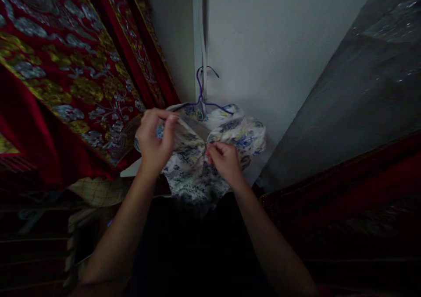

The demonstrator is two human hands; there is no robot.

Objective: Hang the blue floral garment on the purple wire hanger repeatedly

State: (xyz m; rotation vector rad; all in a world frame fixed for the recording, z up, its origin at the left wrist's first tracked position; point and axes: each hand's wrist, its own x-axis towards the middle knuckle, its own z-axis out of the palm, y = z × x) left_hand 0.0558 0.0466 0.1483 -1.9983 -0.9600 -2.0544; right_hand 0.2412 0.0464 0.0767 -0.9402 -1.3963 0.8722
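A white garment (187, 165) with a blue, yellow and dark floral print hangs on a purple hanger (200, 86), its V-shaped neckline facing me. My left hand (154, 137) is at the left side of the neckline, thumb and forefinger closed at its edge; the fingertips are slightly blurred. At the bottom of the V, my right hand (225, 159) pinches the front of the garment between thumb and bent fingers. Whatever small part lies between the right fingertips is hidden. The lower end of the garment falls into shadow before my dark clothing.
The hanger hangs by a pale strip (203, 30) against a white wall (279, 34). Red cloth (82, 82) with gold and silver embroidery hangs at the left. On the right is a grey, shiny plastic-like sheet (355, 91), with dark red fabric (362, 178) below it.
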